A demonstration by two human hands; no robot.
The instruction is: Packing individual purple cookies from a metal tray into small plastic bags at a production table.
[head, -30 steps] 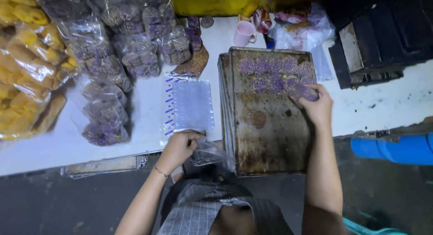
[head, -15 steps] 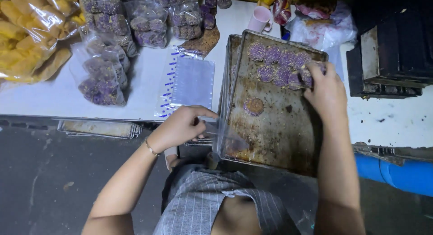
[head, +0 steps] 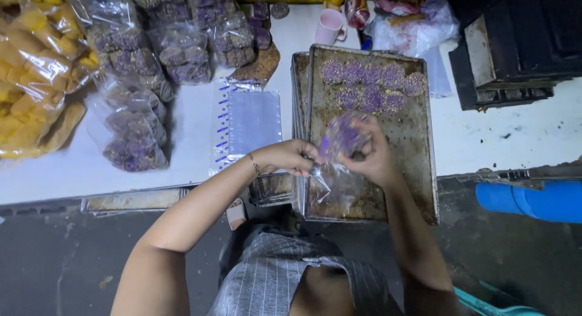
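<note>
The left hand (head: pixel 291 158) pinches the mouth of a clear bag (head: pixel 330 182), its grip closed on the plastic rim. The right hand (head: pixel 370 155), touching it at 3 o'clock, has its grip closed on purple cookies (head: pixel 341 136) at the bag's mouth. The bag hangs down over the near part of a worn baking tray (head: pixel 412 170). At the tray's 12 o'clock end lie two rows of loose cookies (head: pixel 373 89). At 9 o'clock from the tray, a stack of empty bags (head: pixel 248 125) lies flat on the white worktop (head: pixel 521 134). Further toward 10 o'clock sit filled bags (head: pixel 136 125) of purple cookies, with yellow snack packs (head: pixel 36 79) beyond them. A pink cup (head: pixel 330 26) stands at 12 o'clock, and a blue pipe (head: pixel 533 199) shows at 3 o'clock.
</note>
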